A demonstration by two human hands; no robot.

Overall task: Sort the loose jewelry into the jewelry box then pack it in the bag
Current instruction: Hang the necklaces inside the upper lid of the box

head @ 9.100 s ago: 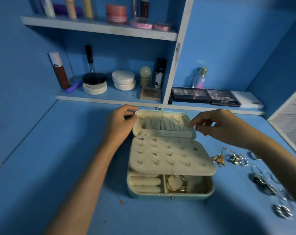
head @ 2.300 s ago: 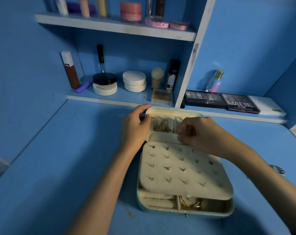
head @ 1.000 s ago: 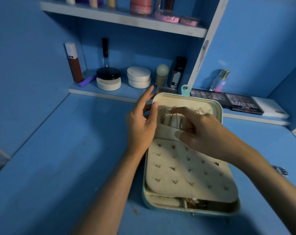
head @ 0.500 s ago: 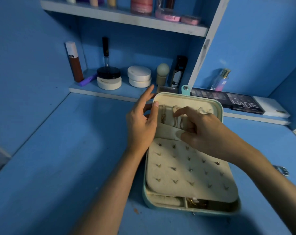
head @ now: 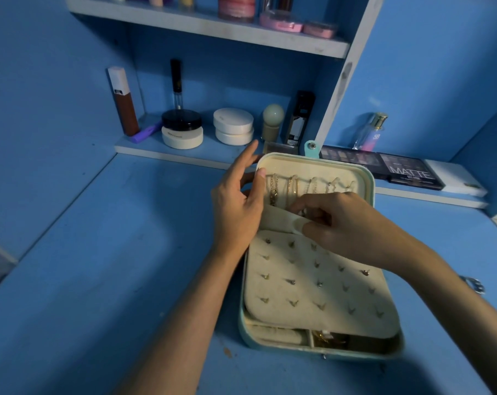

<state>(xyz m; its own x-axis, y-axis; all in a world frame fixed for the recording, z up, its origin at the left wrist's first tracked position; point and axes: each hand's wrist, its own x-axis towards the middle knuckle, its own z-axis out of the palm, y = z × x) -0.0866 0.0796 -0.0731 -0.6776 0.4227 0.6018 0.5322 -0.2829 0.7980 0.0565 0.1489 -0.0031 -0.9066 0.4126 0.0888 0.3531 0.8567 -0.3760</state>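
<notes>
- The box (head: 242, 323) lies open on the blue desk, with its lid (head: 365, 178) propped up at the far end.
- Progress looks good: a row of chains (head: 291, 189) hangs across the lid, gold ones at the left and paler ones to the right.
- Studs sit in rows on the earring panel (head: 313, 283), which covers most of the box.
- A gold piece (head: 327, 339) shows in the near compartment under the panel, just beside the ring rolls (head: 275, 334).
- The left hand (head: 236, 206) steadies the lid's left edge, fingers mostly straight and spread, thumb pressed on the inner face.
- The right hand (head: 341, 223) pinches the pocket (head: 273, 219) at the lid's base, thumb in front and curled fingers at its mouth among the chain ends.
- I can't tell whether a chain is caught in that pinch.
- I'd say the step is tucking the chain tails away.
- Still to do: one silvery loose piece (head: 474, 285) lies right of the box, then closing, snapping and bagging.
- No bag is in view.
- Textures: a cream lining that looks soft and velvety, a smooth teal shell with rounded corners, a snap tab on the lid's top edge, and fine links that could tangle easily.
</notes>
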